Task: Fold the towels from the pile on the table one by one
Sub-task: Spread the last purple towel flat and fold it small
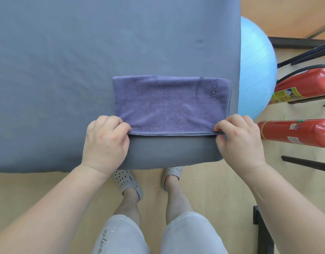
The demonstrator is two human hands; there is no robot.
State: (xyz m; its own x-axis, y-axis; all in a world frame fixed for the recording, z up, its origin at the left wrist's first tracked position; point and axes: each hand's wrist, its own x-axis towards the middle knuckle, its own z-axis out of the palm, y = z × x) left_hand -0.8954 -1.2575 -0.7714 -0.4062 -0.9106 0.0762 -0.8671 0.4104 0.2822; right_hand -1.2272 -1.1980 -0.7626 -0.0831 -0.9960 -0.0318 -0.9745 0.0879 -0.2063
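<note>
A purple towel (pixel 169 105) marked "YOGA" lies folded into a flat rectangle near the front right corner of the grey-covered table (pixel 66 79). My left hand (pixel 106 143) pinches the towel's near left corner. My right hand (pixel 238 142) pinches the near right corner. Both hands hold the layered near edge just above the table's front. No pile of other towels is in view.
A light blue exercise ball (pixel 255 70) sits beside the table's right edge. Two red fire extinguishers (pixel 295 132) lie on the wooden floor further right, among dark metal bars (pixel 304 164). My legs and sandals stand at the table's front edge.
</note>
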